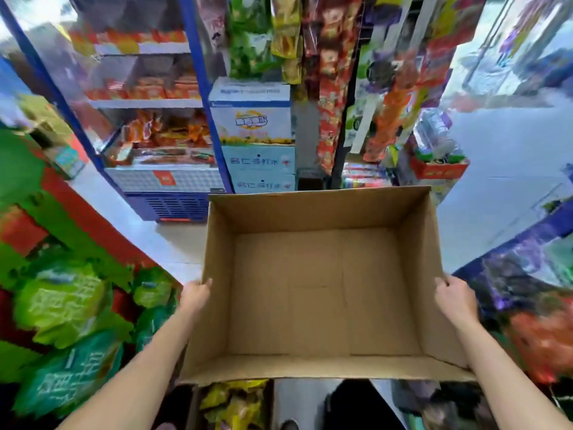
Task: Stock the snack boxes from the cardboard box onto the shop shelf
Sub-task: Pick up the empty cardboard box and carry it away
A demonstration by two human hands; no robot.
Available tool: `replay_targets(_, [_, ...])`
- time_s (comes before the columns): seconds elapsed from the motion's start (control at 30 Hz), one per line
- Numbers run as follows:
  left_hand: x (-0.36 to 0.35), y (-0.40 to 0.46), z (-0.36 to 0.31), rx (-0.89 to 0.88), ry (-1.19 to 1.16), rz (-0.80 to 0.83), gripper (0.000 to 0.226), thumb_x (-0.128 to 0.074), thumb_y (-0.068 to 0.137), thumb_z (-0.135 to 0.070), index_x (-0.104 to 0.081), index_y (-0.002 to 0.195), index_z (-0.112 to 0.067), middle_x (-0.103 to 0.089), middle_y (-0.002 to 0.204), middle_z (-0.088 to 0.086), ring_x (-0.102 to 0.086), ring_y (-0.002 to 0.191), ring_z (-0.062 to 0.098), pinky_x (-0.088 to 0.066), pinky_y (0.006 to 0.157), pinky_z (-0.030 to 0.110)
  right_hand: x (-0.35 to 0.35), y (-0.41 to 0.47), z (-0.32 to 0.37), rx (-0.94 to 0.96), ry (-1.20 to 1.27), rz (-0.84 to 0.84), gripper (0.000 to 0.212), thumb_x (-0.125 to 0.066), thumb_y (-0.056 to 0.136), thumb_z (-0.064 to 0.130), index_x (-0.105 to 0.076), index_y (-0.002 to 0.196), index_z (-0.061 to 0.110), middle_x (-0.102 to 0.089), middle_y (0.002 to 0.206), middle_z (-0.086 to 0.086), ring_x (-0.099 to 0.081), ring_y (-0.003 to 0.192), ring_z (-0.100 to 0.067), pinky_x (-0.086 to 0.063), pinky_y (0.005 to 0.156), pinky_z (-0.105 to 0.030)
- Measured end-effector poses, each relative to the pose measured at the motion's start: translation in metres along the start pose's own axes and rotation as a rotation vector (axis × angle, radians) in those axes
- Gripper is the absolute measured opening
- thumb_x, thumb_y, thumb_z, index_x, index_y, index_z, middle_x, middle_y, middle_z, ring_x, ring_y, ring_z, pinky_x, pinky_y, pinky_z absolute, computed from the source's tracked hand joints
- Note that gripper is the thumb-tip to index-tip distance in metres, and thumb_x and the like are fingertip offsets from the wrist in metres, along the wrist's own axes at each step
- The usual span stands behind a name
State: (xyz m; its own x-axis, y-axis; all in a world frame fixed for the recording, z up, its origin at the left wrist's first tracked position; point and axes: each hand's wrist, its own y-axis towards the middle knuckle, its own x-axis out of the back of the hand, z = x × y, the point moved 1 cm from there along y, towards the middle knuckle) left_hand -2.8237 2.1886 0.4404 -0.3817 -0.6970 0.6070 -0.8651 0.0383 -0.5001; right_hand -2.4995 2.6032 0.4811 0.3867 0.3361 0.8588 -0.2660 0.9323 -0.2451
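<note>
Shop shelves are standing on both sides of a narrow aisle with a pale floor (173, 237), and everything is looking a bit blurred. A cardboard box (316, 293) is hanging in the middle of the aisle, open at the top, and its inside is showing only bare brown cardboard; no snack boxes are lying in it.

The left hand (195, 294) is holding the left wall of the cardboard box, with the fingers curled over the top edge. The right hand (454, 296) is holding the right wall in the same way, fingers bent around the rim. Both forearms are reaching forward from the bottom of the view.

Beyond the far side of the cardboard box, a blue-framed glass cabinet (148, 119) with orange packets is standing to the left, and just beside it a stack of pale cartons (252, 135) with printed labels. Above these cartons, hanging snack bags (273, 35) are filling the view. To the left of the cardboard box, green packets (62, 305) are lying on a red shelf. Below the near edge of the cardboard box, yellow packets (235, 401) are showing.
</note>
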Motion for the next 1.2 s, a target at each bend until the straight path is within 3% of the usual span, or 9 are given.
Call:
replay_targets(0.07, [-0.008,0.038,-0.035,0.028,0.001,0.010,0.043,-0.052,0.100,-0.028,-0.059,0.120,0.010,-0.062,0.117,0.031,-0.059,0.111,0.043,-0.048,0.095,0.045,-0.010,0.037,0.021,-0.024,0.014,0.019,0.028,-0.047,0.097,0.013,-0.064,0.112,-0.004,-0.060,0.117,-0.034,-0.054,0.110,-0.049,-0.044,0.088,-0.045])
replay_targets(0.17, [-0.026,0.095,-0.083,0.058,-0.066,0.006,0.040,-0.052,0.100,-0.029,-0.061,0.119,0.006,-0.065,0.116,0.026,-0.061,0.109,0.042,-0.049,0.097,0.049,-0.032,0.101,0.055,-0.017,0.054,0.052,0.027,-0.046,0.099,0.014,-0.064,0.109,-0.004,-0.062,0.113,-0.034,-0.056,0.106,-0.048,-0.044,0.085,-0.045])
replay_targets(0.33, [-0.073,0.183,-0.140,0.131,-0.114,-0.067,0.037,-0.052,0.100,-0.028,-0.061,0.118,0.003,-0.066,0.105,0.023,-0.063,0.096,0.035,-0.051,0.087,0.046,-0.092,0.219,0.107,-0.030,0.043,0.158,0.030,-0.047,0.100,0.015,-0.064,0.113,-0.005,-0.063,0.116,-0.030,-0.056,0.109,-0.046,-0.044,0.089,-0.043])
replay_targets(0.53, [-0.137,0.291,-0.155,0.280,-0.125,-0.085,0.041,-0.051,0.100,-0.032,-0.061,0.119,0.003,-0.059,0.088,0.014,-0.056,0.082,0.026,-0.048,0.073,0.038,-0.176,0.342,0.134,-0.070,-0.109,0.364,0.029,-0.048,0.099,0.020,-0.066,0.115,0.004,-0.066,0.116,-0.023,-0.058,0.107,-0.042,-0.045,0.084,-0.040])
replay_targets(0.67, [-0.180,0.362,-0.142,0.343,-0.104,-0.074,0.045,-0.050,0.100,-0.038,-0.059,0.124,0.000,-0.062,0.093,0.011,-0.057,0.080,0.024,-0.046,0.069,0.032,-0.239,0.409,0.134,-0.104,-0.194,0.431,0.021,-0.051,0.095,0.018,-0.069,0.096,0.006,-0.067,0.102,-0.024,-0.062,0.094,-0.040,-0.048,0.077,-0.039])
replay_targets(0.77, [-0.216,0.416,-0.123,0.365,-0.046,-0.056,0.046,-0.050,0.100,-0.040,-0.059,0.124,-0.002,-0.060,0.082,0.007,-0.055,0.070,0.021,-0.047,0.064,0.032,-0.297,0.450,0.124,-0.124,-0.163,0.447,0.021,-0.054,0.093,0.008,-0.062,0.074,0.002,-0.064,0.085,-0.024,-0.060,0.082,-0.038,-0.047,0.071,-0.040])
replay_targets(0.9, [-0.266,0.486,-0.089,0.389,-0.037,-0.011,0.047,-0.051,0.099,-0.041,-0.057,0.125,-0.002,-0.054,0.080,0.007,-0.053,0.076,0.025,-0.053,0.079,0.046,-0.373,0.487,0.100,-0.182,-0.120,0.469,0.020,-0.056,0.094,0.013,-0.069,0.094,-0.002,-0.069,0.099,-0.024,-0.064,0.093,-0.039,-0.051,0.079,-0.042])
replay_targets(1.03, [-0.318,0.545,-0.049,0.378,0.016,0.000,0.046,-0.051,0.099,-0.042,-0.060,0.124,-0.004,-0.054,0.075,0.004,-0.049,0.064,0.018,-0.042,0.059,0.030,-0.445,0.516,0.070,-0.217,-0.117,0.474,0.028,-0.056,0.095,0.021,-0.066,0.113,0.001,-0.064,0.114,-0.019,-0.062,0.102,-0.034,-0.046,0.085,-0.036])
replay_targets(1.2, [-0.371,0.591,-0.008,0.368,-0.011,0.044,0.046,-0.043,0.102,-0.043,-0.054,0.132,-0.011,-0.060,0.096,0.005,-0.057,0.088,0.022,-0.051,0.085,0.041,-0.514,0.537,0.040,-0.310,-0.093,0.435,0.040,-0.057,0.097,0.027,-0.060,0.129,0.003,-0.061,0.126,-0.019,-0.059,0.112,-0.039,-0.048,0.099,-0.043])
